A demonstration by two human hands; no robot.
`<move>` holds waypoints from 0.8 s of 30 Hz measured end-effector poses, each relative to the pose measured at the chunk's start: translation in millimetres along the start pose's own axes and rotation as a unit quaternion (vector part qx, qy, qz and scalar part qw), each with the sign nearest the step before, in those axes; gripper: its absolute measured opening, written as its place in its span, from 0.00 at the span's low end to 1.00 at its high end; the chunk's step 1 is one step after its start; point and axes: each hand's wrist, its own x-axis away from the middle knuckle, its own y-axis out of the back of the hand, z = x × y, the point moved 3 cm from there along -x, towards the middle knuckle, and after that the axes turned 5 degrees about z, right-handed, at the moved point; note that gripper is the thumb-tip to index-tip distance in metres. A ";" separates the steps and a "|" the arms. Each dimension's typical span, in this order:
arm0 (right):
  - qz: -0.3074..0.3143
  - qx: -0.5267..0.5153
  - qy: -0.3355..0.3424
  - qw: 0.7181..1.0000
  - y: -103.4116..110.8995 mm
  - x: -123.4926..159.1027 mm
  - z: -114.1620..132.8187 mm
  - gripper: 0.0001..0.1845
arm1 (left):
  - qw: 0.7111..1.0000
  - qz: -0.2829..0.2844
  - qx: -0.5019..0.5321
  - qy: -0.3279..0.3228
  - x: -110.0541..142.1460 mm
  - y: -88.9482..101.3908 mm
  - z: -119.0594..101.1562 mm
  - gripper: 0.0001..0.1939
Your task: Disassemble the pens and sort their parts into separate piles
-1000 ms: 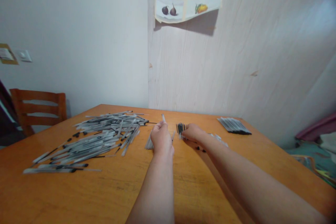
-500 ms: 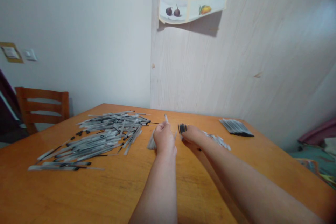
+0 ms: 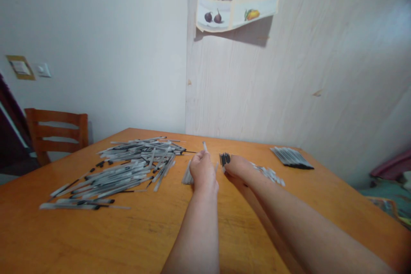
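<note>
My left hand (image 3: pixel 203 168) is closed around a slim translucent pen barrel (image 3: pixel 204 146) that points up and away from me. Beneath and beside that hand lie more translucent barrels (image 3: pixel 187 174), partly covered by it. My right hand (image 3: pixel 236 166) rests low over the table, fingers bent down and together at the near right side of a row of thin black pen refills (image 3: pixel 225 159). Its fingertips are mostly hidden, so what they pinch cannot be made out. Small whitish translucent pieces (image 3: pixel 269 173) lie to the right, partly behind my right wrist.
A large loose heap of pen parts (image 3: pixel 118 175) covers the left of the wooden table (image 3: pixel 135 239). Small black caps (image 3: pixel 100 164) lie beside it. A neat row of pens (image 3: pixel 292 157) sits at the back right. A chair (image 3: pixel 61 130) stands beyond the left edge.
The view has shifted slightly, moving everything a little to the right. My left hand keeps the barrel. My right hand stays by the refills, and its wrist now covers the small black pieces near it.
</note>
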 end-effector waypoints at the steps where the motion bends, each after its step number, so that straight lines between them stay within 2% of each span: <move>1: 0.001 0.001 -0.001 1.000 0.8 1.4 0.8 0.19 | 1.000 0.001 0.001 0.002 0.1 0.0 0.1 0.12; 13: 0.012 0.023 -0.001 1.000 0.4 3.8 2.9 0.20 | 1.000 -0.005 -0.008 0.015 -0.5 -0.4 2.2 0.14; 24: 0.018 0.036 -0.019 0.999 0.6 5.9 3.3 0.19 | 1.000 -0.012 0.009 0.010 0.6 -2.1 -1.3 0.09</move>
